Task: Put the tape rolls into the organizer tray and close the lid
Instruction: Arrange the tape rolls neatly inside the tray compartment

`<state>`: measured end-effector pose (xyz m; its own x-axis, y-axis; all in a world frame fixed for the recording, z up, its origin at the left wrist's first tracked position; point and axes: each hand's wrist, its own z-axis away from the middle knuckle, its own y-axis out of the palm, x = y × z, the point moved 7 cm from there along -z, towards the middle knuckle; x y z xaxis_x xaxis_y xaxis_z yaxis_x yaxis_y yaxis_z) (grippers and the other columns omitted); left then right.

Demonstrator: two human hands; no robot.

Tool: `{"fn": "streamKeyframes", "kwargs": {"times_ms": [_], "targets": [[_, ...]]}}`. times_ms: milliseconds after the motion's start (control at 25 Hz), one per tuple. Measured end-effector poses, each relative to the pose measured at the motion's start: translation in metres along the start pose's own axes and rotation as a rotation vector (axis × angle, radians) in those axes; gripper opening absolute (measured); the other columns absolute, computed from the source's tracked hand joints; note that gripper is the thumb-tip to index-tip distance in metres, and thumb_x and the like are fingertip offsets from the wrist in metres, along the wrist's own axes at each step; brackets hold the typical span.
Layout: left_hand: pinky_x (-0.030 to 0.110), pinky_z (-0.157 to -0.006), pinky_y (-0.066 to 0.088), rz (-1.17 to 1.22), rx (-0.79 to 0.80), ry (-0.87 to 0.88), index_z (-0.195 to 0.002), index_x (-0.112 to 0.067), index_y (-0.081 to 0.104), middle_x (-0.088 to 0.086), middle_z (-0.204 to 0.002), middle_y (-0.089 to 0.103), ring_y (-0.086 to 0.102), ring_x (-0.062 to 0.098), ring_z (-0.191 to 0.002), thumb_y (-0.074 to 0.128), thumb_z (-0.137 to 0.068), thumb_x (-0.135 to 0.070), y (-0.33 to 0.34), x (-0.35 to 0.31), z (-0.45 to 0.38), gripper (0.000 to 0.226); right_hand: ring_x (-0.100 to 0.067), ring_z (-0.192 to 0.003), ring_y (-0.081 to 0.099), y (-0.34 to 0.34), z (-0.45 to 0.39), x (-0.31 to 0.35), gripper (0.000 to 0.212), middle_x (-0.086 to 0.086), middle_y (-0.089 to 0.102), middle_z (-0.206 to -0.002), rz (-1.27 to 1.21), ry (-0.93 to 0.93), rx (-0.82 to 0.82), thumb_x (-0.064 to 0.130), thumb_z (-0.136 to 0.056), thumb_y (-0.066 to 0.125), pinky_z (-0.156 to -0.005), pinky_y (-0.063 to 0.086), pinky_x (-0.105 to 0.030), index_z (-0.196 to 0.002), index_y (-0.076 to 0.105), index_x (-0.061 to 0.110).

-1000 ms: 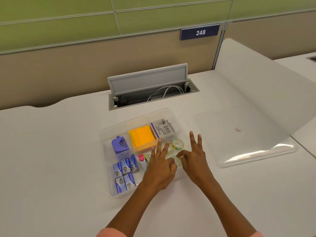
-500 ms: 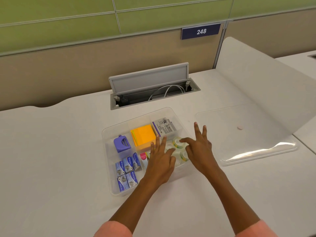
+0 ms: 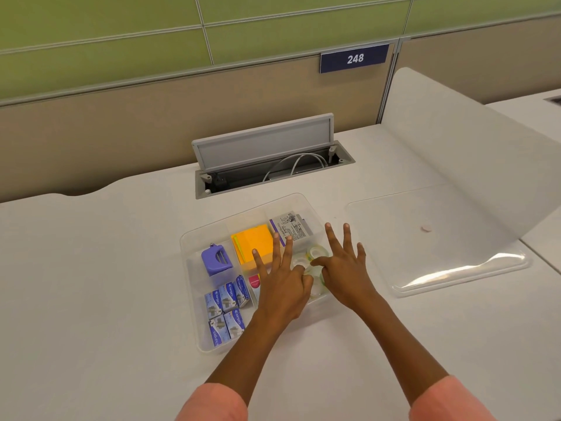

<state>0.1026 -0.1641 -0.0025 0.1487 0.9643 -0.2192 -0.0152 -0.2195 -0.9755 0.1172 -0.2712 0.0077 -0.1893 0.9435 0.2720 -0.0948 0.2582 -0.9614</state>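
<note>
Nudging clear tape rolls (image 3: 314, 253) in the organizer tray (image 3: 194, 268)'s right-hand compartment, left hand (image 3: 283, 287) and right hand (image 3: 344, 268) are splayed, gripping nothing. Rolls look light, stiff, slick, so pinch through the core. Lid (image 3: 440, 238) lies off the tray's right edge.

Bright, even overhead light; your view is sharp.
You get white glare along the clear lid's (image 3: 440, 238) near edge, soft shadows under the hands, and wide-angle bending of the wall panels (image 3: 121, 41).
</note>
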Motion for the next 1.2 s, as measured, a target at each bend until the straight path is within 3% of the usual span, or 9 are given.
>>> {"fn": "streamKeyframes", "kwargs": {"times_ms": [240,440,720,800,880,960,1040,1120,1200], "targets": [[0.050,-0.109,-0.024,0.133,0.000,0.044,-0.112,-0.038,0.061,-0.005,-0.153,-0.016,-0.040,0.015,-0.130,0.031,-0.092,-0.043,-0.002,0.006,0.006,0.036,-0.032,-0.143,-0.022,0.001,0.011,-0.006,0.017,-0.003,-0.002,-0.160,-0.130,-0.025,0.014,0.013,-0.084,0.064,-0.117,0.003,-0.055,-0.092,0.071,0.026],[0.051,-0.109,-0.024,0.132,0.013,0.022,-0.090,-0.028,0.069,-0.003,-0.158,-0.004,-0.039,0.014,-0.131,0.034,-0.091,-0.041,-0.004,0.005,0.008,0.037,-0.035,-0.144,-0.018,0.005,0.012,-0.011,0.020,-0.008,0.000,-0.160,-0.099,0.008,-0.012,0.006,-0.086,0.061,-0.118,0.009,-0.052,-0.095,0.072,0.020],[0.049,-0.108,-0.025,0.127,0.000,0.081,-0.101,-0.035,0.067,-0.003,-0.157,-0.007,-0.034,0.016,-0.135,0.033,-0.092,-0.042,-0.007,0.003,0.010,0.036,-0.031,-0.145,-0.016,0.003,0.018,-0.007,0.022,-0.008,0.000,-0.159,-0.161,-0.018,-0.029,0.004,-0.084,0.063,-0.119,0.007,-0.051,-0.097,0.069,0.021],[0.050,-0.110,-0.023,0.137,0.010,0.086,-0.094,-0.032,0.069,-0.003,-0.157,-0.007,-0.034,0.015,-0.135,0.035,-0.091,-0.041,-0.006,0.004,0.010,0.035,-0.030,-0.145,-0.016,0.000,0.021,-0.005,0.013,-0.007,0.002,-0.159,-0.151,-0.034,-0.032,0.010,-0.084,0.064,-0.120,0.008,-0.050,-0.091,0.071,0.019],[0.050,-0.110,-0.022,0.138,0.011,0.083,-0.089,-0.030,0.069,-0.003,-0.158,-0.006,-0.034,0.015,-0.135,0.036,-0.090,-0.041,-0.006,0.005,0.010,0.035,-0.031,-0.146,-0.013,0.001,0.021,-0.006,0.020,-0.008,0.003,-0.159,-0.172,-0.028,-0.012,0.006,-0.087,0.059,-0.120,0.010,-0.049,-0.096,0.070,0.018],[0.048,-0.110,-0.023,0.129,0.010,0.104,-0.096,-0.034,0.068,-0.003,-0.158,-0.006,-0.033,0.015,-0.135,0.035,-0.091,-0.041,-0.005,0.006,0.011,0.034,-0.030,-0.147,-0.003,-0.005,0.023,-0.009,0.033,-0.010,0.009,-0.159,-0.329,-0.005,-0.020,-0.001,-0.089,0.050,-0.118,0.017,-0.045,-0.109,0.067,0.019],[0.048,-0.111,-0.021,0.113,0.016,0.132,-0.110,-0.036,0.062,-0.002,-0.158,-0.005,-0.032,0.015,-0.135,0.033,-0.092,-0.039,-0.005,0.007,0.012,0.034,-0.029,-0.144,0.020,-0.018,0.027,-0.020,0.033,-0.012,0.025,-0.155,-0.478,0.048,-0.125,0.001,-0.092,0.046,-0.113,0.028,-0.038,-0.117,0.061,0.017],[0.049,-0.112,-0.018,0.065,0.018,0.151,-0.124,-0.036,0.052,0.000,-0.158,-0.005,-0.031,0.016,-0.135,0.031,-0.093,-0.037,-0.004,0.009,0.013,0.037,-0.028,-0.129,0.044,-0.028,0.032,-0.039,0.033,-0.015,0.043,-0.142,-0.474,0.138,-0.273,0.002,-0.092,0.046,-0.102,0.038,-0.033,-0.120,0.057,0.014],[0.049,-0.113,-0.016,0.037,0.015,0.149,-0.134,-0.034,0.039,0.001,-0.158,-0.004,-0.031,0.016,-0.135,0.027,-0.095,-0.035,-0.005,0.010,0.015,0.041,-0.030,-0.115,0.051,-0.026,0.038,-0.057,0.037,-0.016,0.049,-0.128,-0.357,0.262,-0.291,-0.002,-0.090,0.044,-0.094,0.043,-0.035,-0.124,0.053,0.010]]}}
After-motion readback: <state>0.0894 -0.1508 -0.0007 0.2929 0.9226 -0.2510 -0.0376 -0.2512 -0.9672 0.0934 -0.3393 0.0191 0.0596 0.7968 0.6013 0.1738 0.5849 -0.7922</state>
